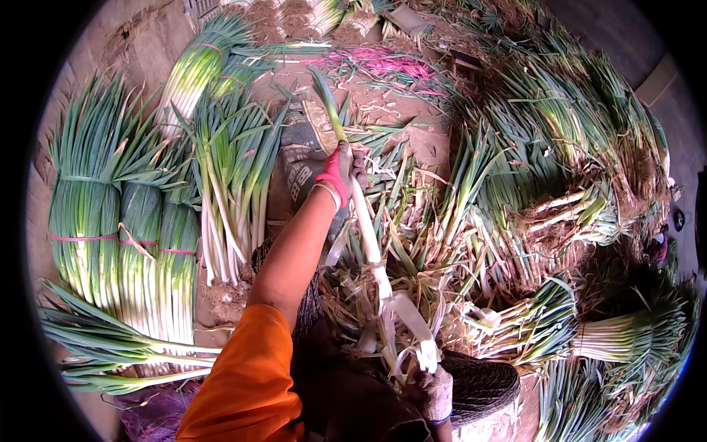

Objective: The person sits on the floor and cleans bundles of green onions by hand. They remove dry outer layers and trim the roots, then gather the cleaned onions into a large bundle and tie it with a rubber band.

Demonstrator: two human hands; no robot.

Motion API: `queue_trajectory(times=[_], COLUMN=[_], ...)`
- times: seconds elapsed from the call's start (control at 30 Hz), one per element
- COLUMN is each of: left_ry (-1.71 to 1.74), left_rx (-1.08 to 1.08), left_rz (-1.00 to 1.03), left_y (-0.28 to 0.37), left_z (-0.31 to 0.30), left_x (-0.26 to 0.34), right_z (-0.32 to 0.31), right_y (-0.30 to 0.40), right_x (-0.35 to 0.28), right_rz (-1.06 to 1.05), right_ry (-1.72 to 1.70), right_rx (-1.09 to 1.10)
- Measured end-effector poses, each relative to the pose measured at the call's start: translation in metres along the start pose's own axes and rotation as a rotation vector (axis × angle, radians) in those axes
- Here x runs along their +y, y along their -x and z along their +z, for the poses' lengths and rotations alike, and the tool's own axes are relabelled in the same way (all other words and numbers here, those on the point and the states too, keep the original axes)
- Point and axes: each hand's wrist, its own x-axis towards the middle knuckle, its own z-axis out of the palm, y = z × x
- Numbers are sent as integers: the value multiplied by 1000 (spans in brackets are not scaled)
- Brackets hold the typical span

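My left hand (343,172), in a red and dark work glove, grips a large green onion (365,226) around its upper stalk. The green top (327,102) points away from me, and the white shank runs back towards my lap. Low in the view, my right hand (431,389) wears a pale, soiled glove and is closed on loose strips of outer skin (417,326). Those strips hang off the shank's near end. Beneath the onion lies a heap of stripped leaves and skins (409,248).
Banded bundles of green onions (85,237) stand at left, beside loose cleaned stalks (229,182). Unpeeled onions with roots (530,166) are piled at right. Pink ties (381,62) lie ahead on the floor. A printed sack (298,160) sits beyond my left forearm.
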Motion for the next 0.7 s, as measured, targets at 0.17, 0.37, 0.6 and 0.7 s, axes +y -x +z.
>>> queue_trajectory(times=[0.17, 0.37, 0.6, 0.7], left_ry=[-142, -469, -562, -679], left_rx=[-98, 45, 613, 1088], left_rz=[87, 313, 363, 203], left_y=[29, 42, 53, 67], left_z=[15, -15, -365, -502], left_x=[16, 119, 240, 178], right_z=[-4, -5, 15, 27], right_y=[-42, -112, -239, -295], right_x=[15, 44, 142, 240], right_rz=[155, 20, 132, 187], right_ry=[-298, 509, -115, -263], right_rx=[-139, -5, 285, 486])
